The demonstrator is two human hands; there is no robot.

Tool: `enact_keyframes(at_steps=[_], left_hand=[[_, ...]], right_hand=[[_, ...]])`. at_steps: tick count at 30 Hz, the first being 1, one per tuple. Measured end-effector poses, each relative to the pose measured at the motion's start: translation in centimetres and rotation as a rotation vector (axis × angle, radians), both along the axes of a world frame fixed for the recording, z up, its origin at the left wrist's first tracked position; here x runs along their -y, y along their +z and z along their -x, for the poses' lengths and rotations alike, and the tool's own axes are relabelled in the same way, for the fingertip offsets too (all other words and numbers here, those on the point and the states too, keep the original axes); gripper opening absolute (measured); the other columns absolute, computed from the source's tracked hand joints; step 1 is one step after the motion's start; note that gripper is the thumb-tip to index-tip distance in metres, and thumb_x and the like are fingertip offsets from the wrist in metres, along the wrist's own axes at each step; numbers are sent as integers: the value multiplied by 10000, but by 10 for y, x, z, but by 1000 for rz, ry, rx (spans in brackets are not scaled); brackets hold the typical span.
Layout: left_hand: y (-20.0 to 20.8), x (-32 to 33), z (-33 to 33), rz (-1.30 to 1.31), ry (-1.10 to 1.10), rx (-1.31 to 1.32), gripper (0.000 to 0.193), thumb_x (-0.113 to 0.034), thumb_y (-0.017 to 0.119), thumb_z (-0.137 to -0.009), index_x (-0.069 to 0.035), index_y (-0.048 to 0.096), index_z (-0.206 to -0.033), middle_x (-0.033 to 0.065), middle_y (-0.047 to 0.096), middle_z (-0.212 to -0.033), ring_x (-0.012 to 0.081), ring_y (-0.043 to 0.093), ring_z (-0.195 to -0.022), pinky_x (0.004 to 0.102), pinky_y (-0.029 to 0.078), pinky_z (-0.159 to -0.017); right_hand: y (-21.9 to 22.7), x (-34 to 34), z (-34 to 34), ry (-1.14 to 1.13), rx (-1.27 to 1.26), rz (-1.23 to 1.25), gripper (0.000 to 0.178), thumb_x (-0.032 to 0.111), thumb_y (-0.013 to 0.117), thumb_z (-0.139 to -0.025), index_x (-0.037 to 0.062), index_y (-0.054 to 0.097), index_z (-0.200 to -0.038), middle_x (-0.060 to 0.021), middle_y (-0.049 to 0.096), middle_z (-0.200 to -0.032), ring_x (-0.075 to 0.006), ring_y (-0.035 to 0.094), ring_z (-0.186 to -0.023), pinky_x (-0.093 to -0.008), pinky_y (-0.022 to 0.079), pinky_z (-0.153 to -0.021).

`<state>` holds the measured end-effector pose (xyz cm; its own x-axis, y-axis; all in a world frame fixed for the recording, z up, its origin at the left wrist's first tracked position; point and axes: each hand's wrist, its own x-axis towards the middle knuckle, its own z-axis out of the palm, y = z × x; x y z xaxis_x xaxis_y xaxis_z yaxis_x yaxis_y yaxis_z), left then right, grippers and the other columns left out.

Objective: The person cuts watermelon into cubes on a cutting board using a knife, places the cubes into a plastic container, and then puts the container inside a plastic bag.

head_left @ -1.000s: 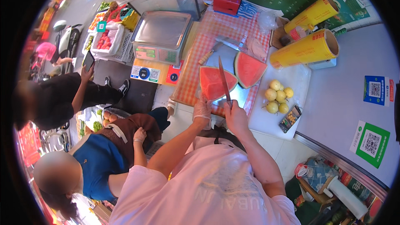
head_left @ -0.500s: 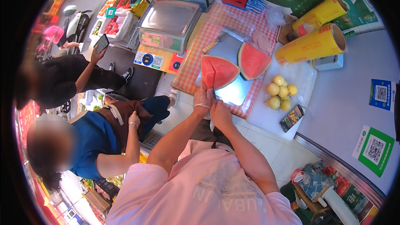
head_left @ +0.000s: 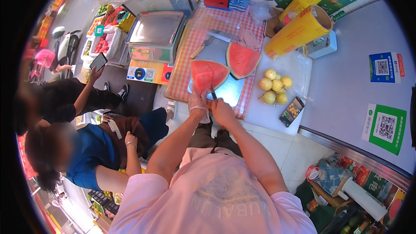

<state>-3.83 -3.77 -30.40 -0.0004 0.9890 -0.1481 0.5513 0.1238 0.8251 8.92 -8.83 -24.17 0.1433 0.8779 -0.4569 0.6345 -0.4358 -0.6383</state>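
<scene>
A large cut piece of red watermelon lies on a shiny silver-grey board in front of me. My left hand, in a clear plastic glove, has its fingers against the near left side of that piece. My right hand grips the handle of a knife. Its blade points away from me and meets the near edge of the flesh, in line with a cut. Another watermelon wedge rests just right of the first. Behind them lies a tool with a wooden handle.
The board sits on a red checked cloth. Left is a weighing scale; right are several pale yellow round fruits, a phone and yellow film rolls. Two people stand at my left, one in a blue top.
The view has shifted, so the table sits further left. The knife has moved to a cut further right on the watermelon piece. My left hand stays by its near left side.
</scene>
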Motion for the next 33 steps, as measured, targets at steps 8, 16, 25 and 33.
enact_keyframes(at_steps=[8,16,25,33], left_hand=[[12,-1,-1,144,48,-134,639,-325,634,-903,-31,333,-1385,251,655,-1050,457,613,-973,508,472,-788],[15,-4,-6,94,41,-129,679,-362,630,-905,-33,316,-1409,244,658,-1077,436,622,-994,484,479,-815],[12,-4,0,168,58,-249,879,-444,603,-910,-37,112,-1515,279,596,-1205,446,590,-1073,459,450,-898],[-2,-7,2,112,74,-139,685,-313,644,-919,-131,260,-1455,215,624,-1173,396,604,-1071,447,453,-898]], right_hand=[[69,80,-47,4,-5,51,340,294,496,-961,-43,532,-982,-306,640,-811,-500,619,-803,-571,493,-702],[8,-8,-37,-99,-79,-121,384,329,484,-959,-49,550,-958,-305,641,-813,-492,623,-812,-560,490,-727],[22,85,-60,-20,-168,-58,355,304,517,-953,-49,557,-953,-292,628,-794,-497,611,-796,-528,481,-713],[20,14,-80,-166,-276,-7,380,333,515,-958,-45,554,-948,-261,647,-795,-444,631,-783,-491,493,-697]])
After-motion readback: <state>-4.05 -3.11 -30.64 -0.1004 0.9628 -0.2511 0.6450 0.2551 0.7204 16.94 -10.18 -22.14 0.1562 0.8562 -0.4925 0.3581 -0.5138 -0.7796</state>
